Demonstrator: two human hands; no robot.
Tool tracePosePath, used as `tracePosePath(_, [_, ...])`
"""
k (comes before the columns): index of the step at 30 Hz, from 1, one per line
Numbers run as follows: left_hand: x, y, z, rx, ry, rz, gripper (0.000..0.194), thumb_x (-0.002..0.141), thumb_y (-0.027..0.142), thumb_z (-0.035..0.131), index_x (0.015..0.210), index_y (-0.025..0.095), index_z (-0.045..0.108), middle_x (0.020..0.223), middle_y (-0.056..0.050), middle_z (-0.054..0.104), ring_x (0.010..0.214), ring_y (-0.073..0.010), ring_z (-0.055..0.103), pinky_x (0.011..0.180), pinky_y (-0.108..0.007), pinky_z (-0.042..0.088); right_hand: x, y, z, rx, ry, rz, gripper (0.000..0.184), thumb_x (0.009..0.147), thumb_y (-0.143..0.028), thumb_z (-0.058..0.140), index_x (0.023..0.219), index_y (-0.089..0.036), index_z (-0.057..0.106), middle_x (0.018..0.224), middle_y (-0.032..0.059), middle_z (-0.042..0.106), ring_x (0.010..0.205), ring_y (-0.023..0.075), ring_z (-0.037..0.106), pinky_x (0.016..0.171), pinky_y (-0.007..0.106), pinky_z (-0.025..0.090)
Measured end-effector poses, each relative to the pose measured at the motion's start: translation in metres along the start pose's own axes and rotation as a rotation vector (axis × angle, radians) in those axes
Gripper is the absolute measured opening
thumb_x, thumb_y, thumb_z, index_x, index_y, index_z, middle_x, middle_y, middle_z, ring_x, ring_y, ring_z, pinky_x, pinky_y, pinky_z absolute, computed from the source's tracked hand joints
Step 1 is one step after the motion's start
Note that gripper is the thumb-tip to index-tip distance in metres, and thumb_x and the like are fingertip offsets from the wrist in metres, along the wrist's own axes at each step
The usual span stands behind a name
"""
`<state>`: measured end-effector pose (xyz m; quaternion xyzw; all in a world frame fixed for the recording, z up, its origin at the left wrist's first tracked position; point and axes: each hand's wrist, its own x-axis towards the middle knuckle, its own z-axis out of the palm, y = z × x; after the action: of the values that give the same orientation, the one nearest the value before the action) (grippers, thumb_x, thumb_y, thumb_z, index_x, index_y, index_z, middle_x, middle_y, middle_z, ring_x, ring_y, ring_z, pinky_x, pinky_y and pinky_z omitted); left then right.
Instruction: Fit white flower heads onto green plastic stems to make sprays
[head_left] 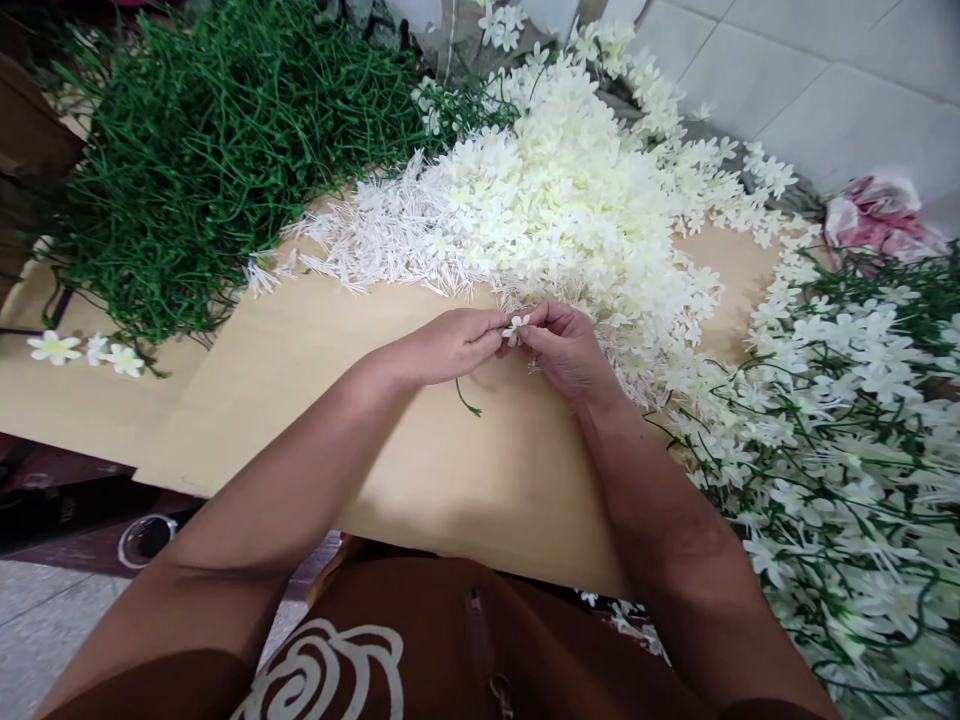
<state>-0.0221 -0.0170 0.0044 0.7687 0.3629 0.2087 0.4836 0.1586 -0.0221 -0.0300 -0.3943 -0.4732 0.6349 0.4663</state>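
My left hand (pixel 461 345) and my right hand (pixel 570 350) meet over the cardboard in a pinch. Between their fingertips is a small white artificial flower (pixel 515 328), its petals facing up toward me. My right thumb and fingers press on the flower's side. From beneath my left hand hangs a thin green plastic stem (pixel 469 402) with a small forked end; its upper part is hidden by the hand. Just beyond my fingers lies a large heap of loose white flower heads (pixel 570 190), bordered by thin white stamen-like pieces (pixel 390 235).
A thick pile of green stems (pixel 247 130) covers the back left. White flowers joined to green stems (pixel 855 450) crowd the right side. Brown cardboard (pixel 292 350) lies under my hands. A few flowers (pixel 54 348) sit at far left, and a pink-white plastic bag (pixel 881 220) at far right.
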Motion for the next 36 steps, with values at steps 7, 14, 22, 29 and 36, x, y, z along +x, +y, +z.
tracePosePath(7, [0.0009,0.0024,-0.0010,-0.070,0.055,0.006,0.016,0.082,0.023,0.043,0.067,0.018,0.049,0.064,0.003,0.045,0.064,-0.0118,0.041,0.066,-0.024,0.032,0.0000,-0.0024,-0.0022,-0.016,0.022,0.064,0.030,0.055,-0.038,0.086,0.063,-0.021,0.064,0.062,-0.0047,0.065,0.058,0.0085,0.058,0.062,0.024,0.049])
tracePosePath(14, [0.0019,-0.0018,-0.0055,0.045,0.042,-0.026,0.014,0.079,0.016,0.044,0.070,0.018,0.055,0.067,0.002,0.055,0.067,-0.0125,0.048,0.067,-0.023,0.035,-0.0008,-0.0030,-0.0015,-0.011,-0.008,0.048,0.030,0.061,-0.045,0.084,0.071,-0.022,0.066,0.067,-0.0034,0.068,0.066,0.0123,0.064,0.072,0.029,0.054])
tracePosePath(22, [0.0019,-0.0033,-0.0065,-0.004,0.047,-0.043,0.017,0.077,0.016,0.045,0.073,0.017,0.061,0.072,0.001,0.060,0.072,-0.0138,0.052,0.069,-0.023,0.037,-0.0022,-0.0033,-0.0039,-0.078,0.010,0.040,0.028,0.063,-0.042,0.082,0.070,-0.021,0.064,0.065,-0.0043,0.064,0.061,0.0101,0.060,0.067,0.028,0.053])
tracePosePath(29, [0.0007,0.0042,-0.0068,-0.091,0.015,-0.090,0.015,0.077,0.016,0.045,0.067,0.016,0.056,0.065,0.002,0.053,0.066,-0.0118,0.047,0.067,-0.023,0.034,-0.0015,-0.0039,-0.0025,-0.146,0.005,0.004,0.026,0.064,-0.040,0.081,0.068,-0.021,0.064,0.063,-0.0043,0.064,0.059,0.0091,0.058,0.064,0.026,0.051])
tracePosePath(36, [0.0031,-0.0036,-0.0045,-0.169,0.028,-0.061,0.016,0.082,0.018,0.048,0.067,0.017,0.055,0.066,0.002,0.052,0.066,-0.0112,0.046,0.067,-0.022,0.034,-0.0033,-0.0065,0.0009,-0.213,-0.016,-0.005,0.025,0.065,-0.038,0.080,0.067,-0.021,0.062,0.063,-0.0030,0.067,0.062,0.0108,0.061,0.064,0.026,0.049])
